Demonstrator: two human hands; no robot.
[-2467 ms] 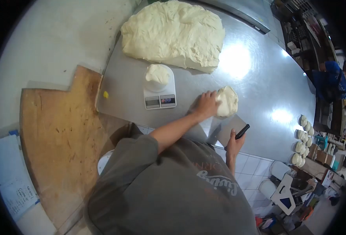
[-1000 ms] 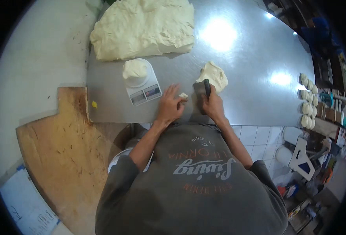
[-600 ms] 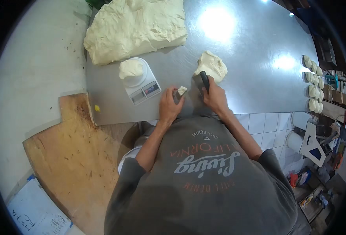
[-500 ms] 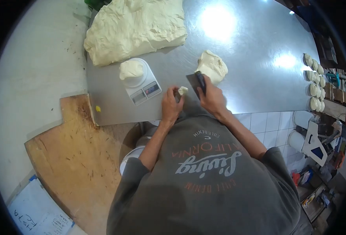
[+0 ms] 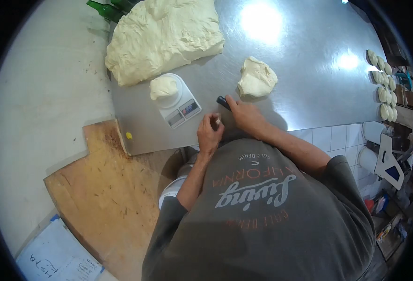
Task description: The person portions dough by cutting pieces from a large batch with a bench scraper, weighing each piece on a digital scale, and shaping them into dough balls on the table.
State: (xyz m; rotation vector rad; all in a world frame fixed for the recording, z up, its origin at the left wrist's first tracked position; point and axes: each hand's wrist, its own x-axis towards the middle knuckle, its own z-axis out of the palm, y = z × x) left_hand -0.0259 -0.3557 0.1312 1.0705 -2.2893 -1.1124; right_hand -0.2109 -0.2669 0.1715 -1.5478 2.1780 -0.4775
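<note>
My right hand [image 5: 246, 115] is closed round the black handle [image 5: 223, 102] of a dough scraper; its blade is hardly visible from here. Close by on the left, the fingers of my left hand [image 5: 210, 135] are curled together, with a small pale bit of dough [image 5: 218, 121] showing at the tips. A lump of dough [image 5: 258, 78] lies on the steel table beyond my right hand. Beyond my left hand, a white kitchen scale [image 5: 184, 110] carries a smaller piece of dough [image 5: 164, 88] on its round platform.
A large mass of dough [image 5: 164, 37] covers the table's far left, with green bottles [image 5: 105, 11] behind it. Several dough pieces [image 5: 384, 93] stand in rows at the right end of the steel table [image 5: 318, 93]. A wooden board [image 5: 108, 182] adjoins the left side.
The scraper has turned from blade in view to handle pointing left, and my right hand has shifted left. My left hand has curled further round the small dough bit. The view has shifted slightly.
</note>
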